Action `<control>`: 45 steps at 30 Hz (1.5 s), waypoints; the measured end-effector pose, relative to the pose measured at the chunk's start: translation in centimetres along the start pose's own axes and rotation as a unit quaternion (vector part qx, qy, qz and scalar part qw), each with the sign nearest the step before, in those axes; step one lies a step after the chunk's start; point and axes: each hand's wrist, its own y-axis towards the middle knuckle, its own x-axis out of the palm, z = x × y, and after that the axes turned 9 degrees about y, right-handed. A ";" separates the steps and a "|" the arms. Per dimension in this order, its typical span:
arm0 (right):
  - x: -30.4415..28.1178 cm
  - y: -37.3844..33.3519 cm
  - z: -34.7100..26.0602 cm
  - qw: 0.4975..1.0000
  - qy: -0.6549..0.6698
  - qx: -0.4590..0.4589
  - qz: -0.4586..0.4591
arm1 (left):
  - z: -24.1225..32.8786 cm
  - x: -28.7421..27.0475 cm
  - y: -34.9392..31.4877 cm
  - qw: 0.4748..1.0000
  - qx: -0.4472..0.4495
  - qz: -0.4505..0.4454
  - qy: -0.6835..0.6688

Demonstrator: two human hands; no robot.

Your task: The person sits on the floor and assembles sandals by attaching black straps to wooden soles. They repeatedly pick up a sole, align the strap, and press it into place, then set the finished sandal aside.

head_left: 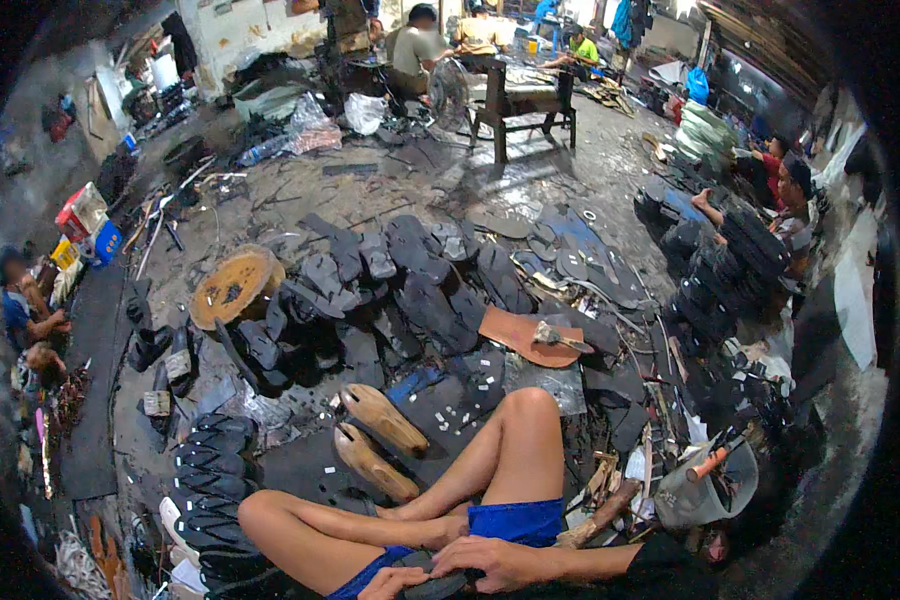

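Note:
I sit on the floor with my bare legs crossed. My left hand (392,582) and my right hand (497,560) both grip a black rubber sandal piece (440,584) in my lap at the lower edge of the view; part of the piece is hidden. Two wooden shoe lasts (384,420) lie on a dark mat just beyond my knees. Farther out, a brown sole-shaped board (505,328) carries a small hand tool (556,338).
Black sandal soles (420,290) lie heaped across the floor, beside a round wooden block (235,287). Stacked black sandals (210,470) sit at my left, a grey bucket of tools (705,492) at my right. Seated people work at the right (788,215), left (22,310) and back (415,48).

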 end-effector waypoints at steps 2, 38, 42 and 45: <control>0.8 -0.4 -0.6 0.996 0.058 0.061 -0.017 | 0.1 0.1 -0.6 1.000 0.002 -0.027 0.013; -1.2 3.0 -5.6 0.872 0.325 0.316 0.184 | -12.5 0.0 7.2 0.786 -0.150 0.144 -0.582; 2.7 4.6 -4.6 0.973 -0.147 0.135 0.118 | -11.1 2.7 3.7 0.778 -0.167 0.171 -0.582; 4.9 6.1 -3.2 0.965 -0.204 0.110 0.126 | -11.5 4.5 1.9 0.761 -0.259 0.259 -0.536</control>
